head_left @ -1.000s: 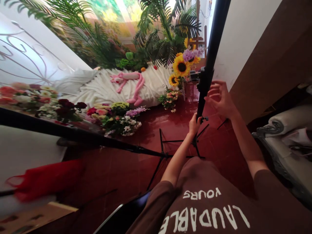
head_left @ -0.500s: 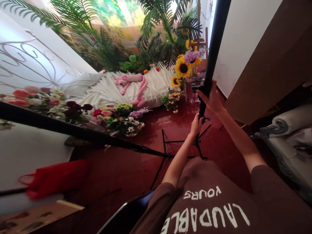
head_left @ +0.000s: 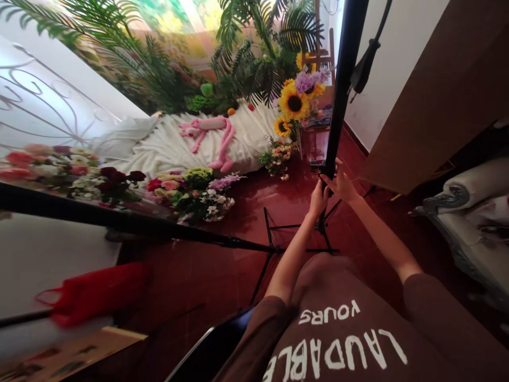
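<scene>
A black light stand [head_left: 342, 90] rises in front of me on the right side of the view, its tripod legs spread on the floor. Low on its pole, my left hand [head_left: 318, 201] is wrapped round the tube. My right hand [head_left: 345, 185] grips the pole's joint just above, thumb across the front, close to the left hand. A small knob [head_left: 315, 167] sticks out left of that joint. Beside the upper pole hangs a black cable with a dark inline piece [head_left: 361, 69].
Another black stand [head_left: 191, 233] slants across the left. Behind are a white-draped platform [head_left: 159, 151] with a pink plush toy [head_left: 210, 124], sunflowers [head_left: 294, 103], flower bunches [head_left: 207, 196] and palm fronds [head_left: 274, 26]. A red bag [head_left: 95, 292] lies left; a pale sofa [head_left: 477, 207] stands right.
My right hand has come down along the pole, close to my left hand, with the joint lower too. The cable with its dark piece now shows beside the pole. The view has shifted slightly.
</scene>
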{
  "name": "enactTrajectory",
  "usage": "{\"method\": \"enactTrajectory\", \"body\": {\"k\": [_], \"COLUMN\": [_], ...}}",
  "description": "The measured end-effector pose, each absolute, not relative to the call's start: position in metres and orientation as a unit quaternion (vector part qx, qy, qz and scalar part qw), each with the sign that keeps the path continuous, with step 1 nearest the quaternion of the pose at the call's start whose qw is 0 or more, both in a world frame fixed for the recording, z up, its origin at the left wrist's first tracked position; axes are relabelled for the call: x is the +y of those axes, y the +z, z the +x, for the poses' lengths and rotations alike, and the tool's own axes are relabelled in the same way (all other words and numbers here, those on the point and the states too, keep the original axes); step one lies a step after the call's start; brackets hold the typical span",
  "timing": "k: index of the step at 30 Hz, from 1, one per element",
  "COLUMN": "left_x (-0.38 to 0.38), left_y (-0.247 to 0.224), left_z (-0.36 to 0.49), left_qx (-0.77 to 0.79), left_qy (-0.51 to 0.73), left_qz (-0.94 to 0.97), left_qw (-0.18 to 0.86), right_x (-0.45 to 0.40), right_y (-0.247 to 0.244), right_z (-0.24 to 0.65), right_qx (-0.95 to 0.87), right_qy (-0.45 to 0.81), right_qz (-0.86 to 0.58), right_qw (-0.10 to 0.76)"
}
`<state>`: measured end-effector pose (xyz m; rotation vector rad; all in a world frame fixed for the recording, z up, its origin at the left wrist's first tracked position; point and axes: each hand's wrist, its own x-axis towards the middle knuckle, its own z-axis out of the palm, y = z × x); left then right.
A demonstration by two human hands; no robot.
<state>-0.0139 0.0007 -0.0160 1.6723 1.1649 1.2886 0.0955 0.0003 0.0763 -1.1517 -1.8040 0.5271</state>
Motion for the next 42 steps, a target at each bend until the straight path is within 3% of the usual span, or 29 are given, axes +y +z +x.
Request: {"method": "enactTrajectory", "body": {"k": [11, 28, 34, 39, 42], "left_x": [-0.004, -0.006, -0.055, -0.117, -0.144], "left_y": [-0.011, -0.010, -0.064, -0.132, -0.147], "left_z": [-0.013, -0.010, -0.062, -0.155, -0.210], "left_qx": [0.453, 0.433, 0.504, 0.699, 0.763], "left_qy": [0.510, 0.539, 0.535, 0.538, 0.552], "left_qz": [0.641, 0.620, 0.570, 0.351, 0.199], "left_qw": [0.352, 0.370, 0.368, 0.314, 0.271], "right_x": [-0.044, -0.010, -0.032, -0.061, -0.068], "right_y": [0.025, 0.019, -0.020, -0.067, -0.078], "right_z": [0.152, 0.117, 0.096, 0.045, 0.005], "right_qx": [-0.725, -0.395, -0.280, -0.288, -0.343], "right_qy": [0.188, 0.427, 0.422, 0.512, 0.572], "right_qz": [-0.520, -0.569, -0.593, -0.613, -0.578], "right_qw": [0.410, 0.581, 0.626, 0.528, 0.470]}}
